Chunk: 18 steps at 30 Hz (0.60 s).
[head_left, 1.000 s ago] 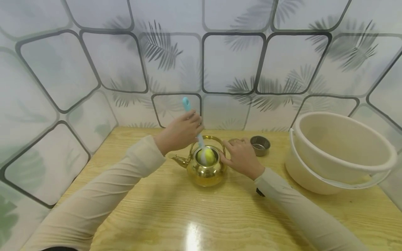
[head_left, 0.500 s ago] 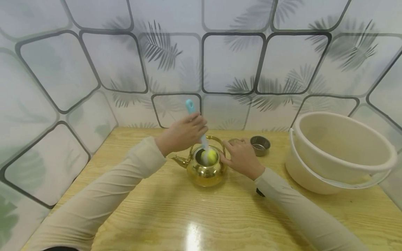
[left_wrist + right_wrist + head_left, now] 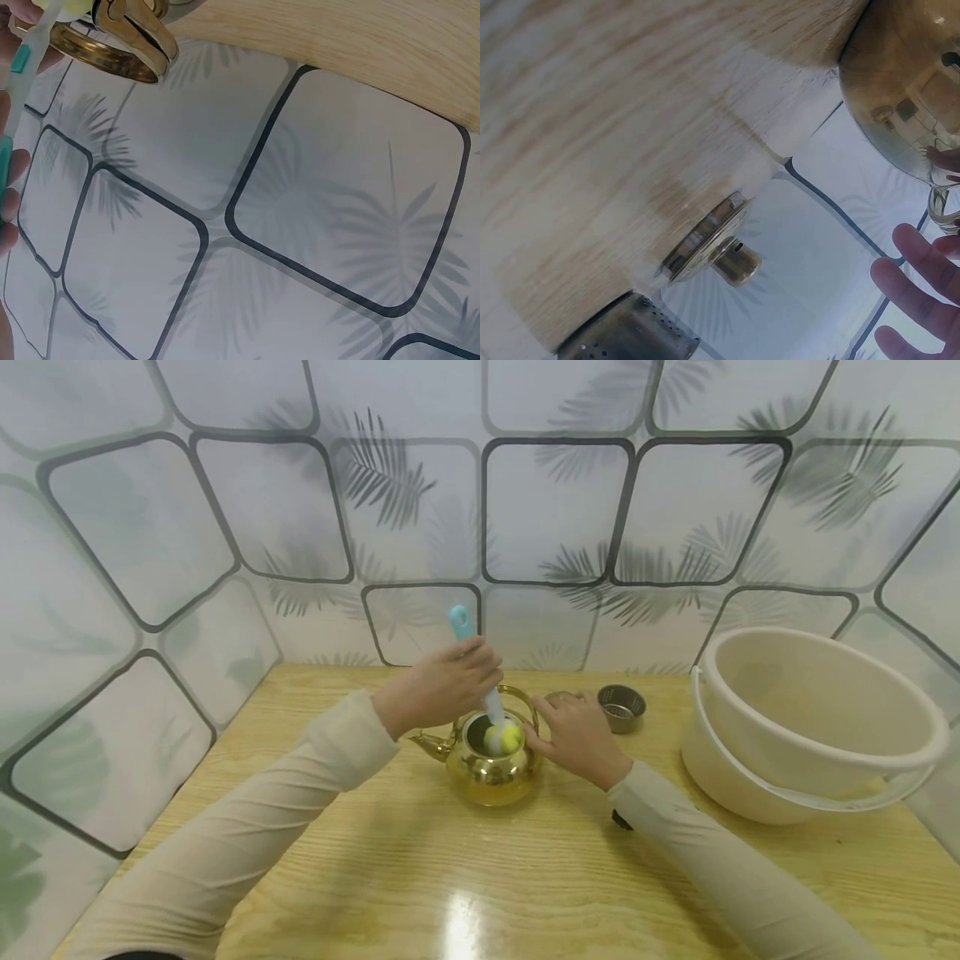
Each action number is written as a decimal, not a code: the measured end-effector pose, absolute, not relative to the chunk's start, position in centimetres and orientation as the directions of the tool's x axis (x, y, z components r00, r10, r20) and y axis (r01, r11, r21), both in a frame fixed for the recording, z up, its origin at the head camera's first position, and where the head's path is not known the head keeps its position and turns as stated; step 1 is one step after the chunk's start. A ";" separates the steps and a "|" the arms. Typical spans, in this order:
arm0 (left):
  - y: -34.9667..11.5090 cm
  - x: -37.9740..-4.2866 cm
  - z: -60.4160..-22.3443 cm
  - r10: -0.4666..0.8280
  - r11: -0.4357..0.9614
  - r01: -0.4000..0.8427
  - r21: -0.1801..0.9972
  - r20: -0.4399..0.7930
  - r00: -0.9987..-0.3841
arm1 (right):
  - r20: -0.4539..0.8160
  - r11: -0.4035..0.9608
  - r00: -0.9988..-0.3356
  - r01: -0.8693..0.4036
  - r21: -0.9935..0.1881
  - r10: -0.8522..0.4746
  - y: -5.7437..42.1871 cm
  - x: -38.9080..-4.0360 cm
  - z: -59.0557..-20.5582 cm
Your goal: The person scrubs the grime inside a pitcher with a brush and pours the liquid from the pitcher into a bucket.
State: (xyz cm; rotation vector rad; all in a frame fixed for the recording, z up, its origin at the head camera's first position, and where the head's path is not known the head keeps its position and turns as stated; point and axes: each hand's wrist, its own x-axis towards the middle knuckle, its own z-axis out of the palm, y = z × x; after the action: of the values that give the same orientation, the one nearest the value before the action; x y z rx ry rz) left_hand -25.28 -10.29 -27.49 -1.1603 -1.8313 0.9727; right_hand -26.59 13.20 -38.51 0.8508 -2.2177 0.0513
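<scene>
My left hand (image 3: 442, 687) grips the light blue handle of a sponge brush (image 3: 461, 622), which slants down into a gold kettle (image 3: 491, 787). Its yellow and white sponge head (image 3: 508, 737) shows in the kettle's open mouth. The kettle stands on the table, spout to the left, its loop handle upright. At the kettle's right side, my right hand (image 3: 579, 735) holds the base of the loop handle between thumb and forefinger. Its other fingers (image 3: 911, 296) are spread apart in the right wrist view. The left wrist view shows the brush shaft (image 3: 28, 71) crossing beside the gold handle (image 3: 135, 37).
Just behind the right hand lies the gold kettle lid (image 3: 714, 244) with its knob. A perforated metal strainer (image 3: 622, 708) sits beside it. A large white bucket (image 3: 780, 789) stands at the right. Patterned wall panels (image 3: 558, 510) border the wooden table (image 3: 360, 877) at the back and sides.
My left hand has shifted slightly right and down with the brush, and the sponge head has moved toward the right side of the kettle's mouth. The right hand and kettle have stayed put.
</scene>
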 end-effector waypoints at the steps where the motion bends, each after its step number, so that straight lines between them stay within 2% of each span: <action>1: -10.3 -25.2 -27.5 0.932 0.301 0.366 -0.881 0.189 -0.310 | 0.659 0.779 -0.502 -0.590 0.213 -0.560 13.2 -26.6 -38.5; 18: -10.8 -24.7 -26.9 0.939 0.288 0.435 -0.853 0.163 -0.302 | 0.653 0.784 -0.510 -0.581 0.219 -0.560 13.2 -26.6 -38.6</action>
State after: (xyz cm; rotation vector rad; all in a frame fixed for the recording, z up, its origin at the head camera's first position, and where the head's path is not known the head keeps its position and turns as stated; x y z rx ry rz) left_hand -24.71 -10.84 -26.88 -1.2326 -1.8702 0.9327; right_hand -26.61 13.23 -38.59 0.8427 -2.2282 0.0367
